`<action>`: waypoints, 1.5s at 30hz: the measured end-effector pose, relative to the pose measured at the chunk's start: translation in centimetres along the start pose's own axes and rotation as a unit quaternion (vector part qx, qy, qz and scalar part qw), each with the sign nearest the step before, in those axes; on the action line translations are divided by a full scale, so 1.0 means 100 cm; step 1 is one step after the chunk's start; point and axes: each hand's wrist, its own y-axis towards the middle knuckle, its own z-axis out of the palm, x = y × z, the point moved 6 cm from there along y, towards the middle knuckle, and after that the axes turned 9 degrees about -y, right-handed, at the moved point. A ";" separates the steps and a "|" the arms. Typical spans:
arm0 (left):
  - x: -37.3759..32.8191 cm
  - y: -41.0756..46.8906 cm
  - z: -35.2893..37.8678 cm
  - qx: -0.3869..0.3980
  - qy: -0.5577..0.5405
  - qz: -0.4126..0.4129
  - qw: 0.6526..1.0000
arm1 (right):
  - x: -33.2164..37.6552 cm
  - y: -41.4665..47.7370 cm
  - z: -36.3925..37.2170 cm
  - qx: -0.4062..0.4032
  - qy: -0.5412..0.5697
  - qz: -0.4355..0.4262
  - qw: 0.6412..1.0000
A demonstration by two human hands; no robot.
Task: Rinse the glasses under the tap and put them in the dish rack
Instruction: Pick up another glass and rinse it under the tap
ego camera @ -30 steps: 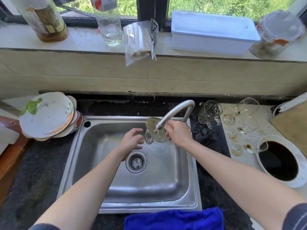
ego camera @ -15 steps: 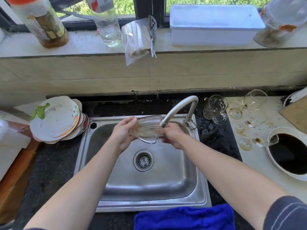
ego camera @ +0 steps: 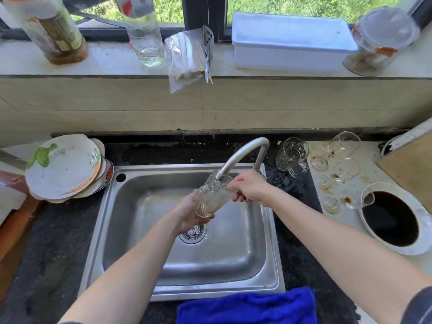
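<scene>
Head view showed the glass mug (ego camera: 211, 197) tilted mouth-up beneath the tap spout (ego camera: 243, 152) over the sink (ego camera: 145, 230), left hand (ego camera: 187, 216) curled round its base and right hand (ego camera: 249, 187) clamped near its rim, evidently to catch water, stained glasses (ego camera: 345, 169) at two o'clock.

Tilted glass (ego camera: 211, 197) over sink (ego camera: 229, 258), far half, mouth against tap (ego camera: 235, 160) spout. Left hand (ego camera: 187, 213) cups base; right hand (ego camera: 249, 187) grips near rim.
</scene>
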 end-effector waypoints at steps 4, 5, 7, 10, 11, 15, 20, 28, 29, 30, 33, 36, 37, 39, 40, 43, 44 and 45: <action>-0.026 -0.011 0.010 -0.038 0.080 0.137 0.987 | -0.002 0.002 -0.017 -0.079 -0.123 -0.003 0.989; -0.030 -0.014 0.013 -0.033 0.115 0.161 0.980 | -0.002 0.001 -0.020 -0.089 -0.149 0.000 0.985; -0.030 -0.017 0.017 -0.014 0.190 0.186 0.964 | 0.001 -0.001 -0.022 -0.101 -0.186 -0.003 0.977; -0.026 -0.019 0.019 -0.001 0.276 0.216 0.937 | 0.008 -0.004 -0.019 -0.118 -0.215 -0.035 0.969; -0.027 -0.019 0.017 -0.001 0.287 0.225 0.931 | 0.010 -0.006 -0.018 -0.130 -0.221 -0.052 0.965; -0.039 -0.027 0.015 -0.038 0.288 0.301 0.908 | 0.009 -0.014 -0.020 -0.181 -0.252 -0.117 0.943; -0.062 -0.049 0.021 -0.108 0.338 0.434 0.828 | 0.010 -0.051 -0.006 -0.336 -0.353 -0.349 0.800; -0.067 -0.046 0.029 -0.094 0.411 0.433 0.797 | 0.002 -0.012 0.027 -0.139 -0.414 -0.270 0.858; -0.068 -0.044 0.028 -0.098 0.424 0.418 0.798 | -0.001 -0.011 0.027 -0.115 -0.404 -0.262 0.869; -0.069 -0.043 0.025 -0.104 0.438 0.397 0.800 | -0.003 -0.013 0.025 -0.109 -0.391 -0.266 0.874; -0.071 -0.035 0.018 -0.104 0.467 0.318 0.818 | -0.009 -0.015 0.013 -0.120 -0.330 -0.274 0.895; -0.062 -0.021 0.013 -0.068 0.436 0.196 0.876 | -0.014 -0.011 0.006 -0.083 -0.184 -0.223 0.954; -0.057 -0.017 0.012 -0.055 0.409 0.151 0.898 | -0.016 -0.010 0.007 -0.053 -0.118 -0.195 0.972; -0.051 -0.013 0.011 -0.045 0.368 0.071 0.926 | -0.023 -0.008 0.012 0.017 -0.010 -0.122 0.992; -0.049 -0.014 0.011 -0.045 0.359 0.039 0.931 | -0.027 -0.009 0.015 0.044 0.016 -0.091 0.995; -0.044 -0.014 0.011 -0.041 0.343 -0.020 0.938 | -0.035 -0.011 0.023 0.086 0.056 -0.034 0.994; -0.042 -0.013 0.010 -0.034 0.334 -0.035 0.941 | -0.037 -0.011 0.025 0.098 0.071 -0.020 0.992; -0.041 -0.013 0.009 -0.027 0.325 -0.048 0.944 | -0.039 -0.012 0.027 0.114 0.086 -0.004 0.990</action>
